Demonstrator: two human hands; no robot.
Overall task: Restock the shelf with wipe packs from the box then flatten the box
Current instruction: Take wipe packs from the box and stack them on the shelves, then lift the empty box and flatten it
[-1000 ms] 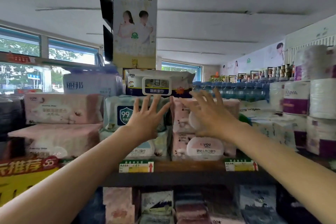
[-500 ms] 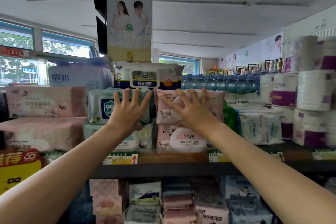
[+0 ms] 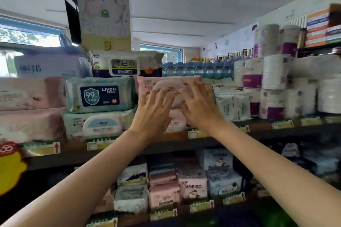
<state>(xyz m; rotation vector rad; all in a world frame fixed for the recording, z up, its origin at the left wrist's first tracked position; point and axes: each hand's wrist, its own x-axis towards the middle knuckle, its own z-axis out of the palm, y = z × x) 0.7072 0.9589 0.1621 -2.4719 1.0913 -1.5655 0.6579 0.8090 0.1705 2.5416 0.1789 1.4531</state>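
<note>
- Shelf [image 3: 184,141], the dark upper board, carries the wipe stacks side by side; the one being worked stands just right of centre, between the teal stack at its 9 o'clock and the white wipe bags at its 3 o'clock.
- Pink stack next: 2 packs, the top pink pack [image 3: 147,84] lying flat on the lower pink pack [image 3: 175,120], each with its long axis running 9 to 3 o'clock along the shelf edge and its lidded face turned toward the person.
- Teal 99 pack [image 3: 100,94] sits just beside the top pink pack, level with it.
- Left hand [image 3: 153,110] lies on the top pink pack's front face, toward its 9 o'clock end, fingers spread and fairly straight, pointing to 12 o'clock; the grip is released, a flat press and no clasp.
- Right hand [image 3: 200,105] mirrors it toward the 3 o'clock end, fingers spread over the face and upper edge, likewise pressing and not grasping.
- Both hands look equally near, so the pack lies straight ahead of them at 12 o'clock; my judgement is that the coming move is an even push back into the shelf, since unequal pressure would skew the long axis.
- Box is not in view.
</note>
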